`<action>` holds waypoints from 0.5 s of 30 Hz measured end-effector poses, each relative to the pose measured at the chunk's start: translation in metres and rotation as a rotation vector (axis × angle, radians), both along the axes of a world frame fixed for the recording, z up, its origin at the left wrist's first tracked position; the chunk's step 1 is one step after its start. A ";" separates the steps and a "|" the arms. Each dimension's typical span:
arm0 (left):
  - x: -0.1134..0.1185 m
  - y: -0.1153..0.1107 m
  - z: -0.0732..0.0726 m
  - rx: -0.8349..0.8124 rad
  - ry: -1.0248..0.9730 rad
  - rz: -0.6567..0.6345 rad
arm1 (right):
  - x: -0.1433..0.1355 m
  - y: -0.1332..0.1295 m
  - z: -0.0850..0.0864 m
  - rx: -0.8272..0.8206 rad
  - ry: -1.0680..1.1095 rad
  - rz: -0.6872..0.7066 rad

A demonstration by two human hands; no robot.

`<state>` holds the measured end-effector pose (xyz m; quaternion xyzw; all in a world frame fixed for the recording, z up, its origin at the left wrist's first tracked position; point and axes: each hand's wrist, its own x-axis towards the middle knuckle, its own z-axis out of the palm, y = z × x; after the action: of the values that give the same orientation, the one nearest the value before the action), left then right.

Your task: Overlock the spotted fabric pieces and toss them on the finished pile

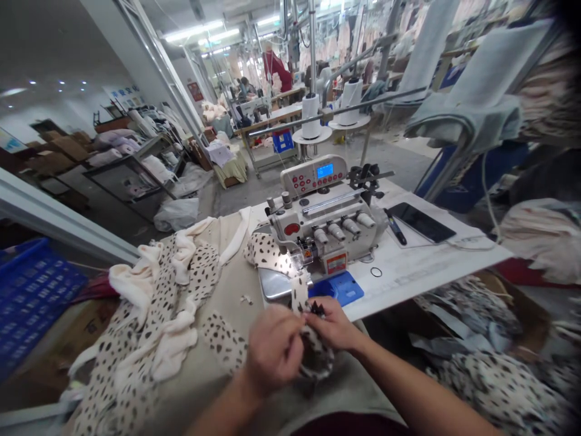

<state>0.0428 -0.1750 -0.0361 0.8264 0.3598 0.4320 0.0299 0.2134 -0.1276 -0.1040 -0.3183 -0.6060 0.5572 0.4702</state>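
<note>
In front of the overlock sewing machine [327,227], both my hands pinch a strip of cream fabric with dark spots [298,292]. The strip runs from the machine's presser foot area down to my fingers, and its lower part hangs in a loop. My left hand [275,345] is closed on it, slightly blurred. My right hand [333,324] has thumb and fingers pressed on the fabric edge, beside a dark gathered bit. More spotted fabric [267,251] lies left of the needle. A loose spotted piece [222,342] rests left of my left hand.
Spotted garment pieces with fleecy lining [177,290] cover the table's left side. A phone [422,221], a dark pen-like tool [396,229] and a black ring [376,272] lie right of the machine. Thread cones [311,118] stand behind. A blue crate [36,297] is far left.
</note>
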 end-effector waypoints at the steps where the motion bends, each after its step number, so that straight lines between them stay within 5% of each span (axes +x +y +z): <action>1: -0.005 0.015 0.013 -0.006 0.007 0.028 | 0.000 0.000 0.000 0.010 -0.003 0.015; 3: -0.012 0.041 0.030 -0.033 0.088 0.021 | 0.000 0.001 0.001 0.016 0.001 0.031; 6: -0.012 0.064 0.032 -0.098 0.219 -0.005 | 0.002 0.001 0.001 -0.006 0.022 0.042; 15: -0.010 0.063 0.020 -0.079 0.247 0.042 | 0.003 -0.002 -0.006 -0.148 0.118 0.018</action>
<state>0.0329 -0.1124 -0.0160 0.8638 0.3948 0.3129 0.0089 0.2161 -0.1298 -0.1101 -0.3133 -0.5373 0.6224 0.4752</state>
